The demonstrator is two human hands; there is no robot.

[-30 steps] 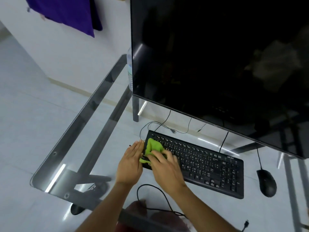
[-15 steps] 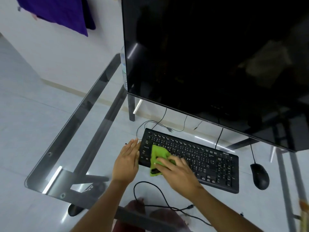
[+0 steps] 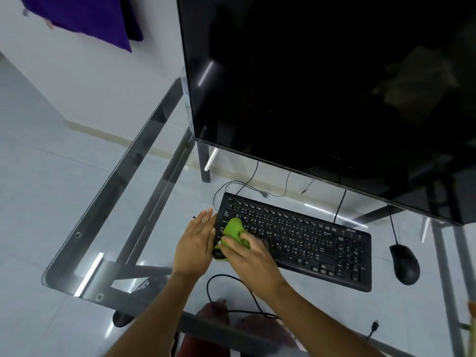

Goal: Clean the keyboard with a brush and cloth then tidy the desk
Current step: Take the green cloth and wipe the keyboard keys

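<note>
A black keyboard (image 3: pixel 304 237) lies on the glass desk (image 3: pixel 144 202) below a large dark monitor. My right hand (image 3: pixel 248 256) presses a green cloth (image 3: pixel 235 228) onto the keyboard's left end, near its front corner. My left hand (image 3: pixel 196 243) lies flat with fingers together, resting against the keyboard's left edge. It holds nothing. No brush is in view.
A black mouse (image 3: pixel 404 264) sits to the right of the keyboard. The monitor (image 3: pixel 322 86) overhangs the back of the desk. A loose black cable (image 3: pixel 239 297) loops on the glass near the front edge. A purple cloth (image 3: pixel 85 16) hangs on the wall at top left.
My right hand has rubbed the green cloth over the keyboard's left end, down towards the front edge and back a little left. My left hand stays braced at the keyboard's edge.
</note>
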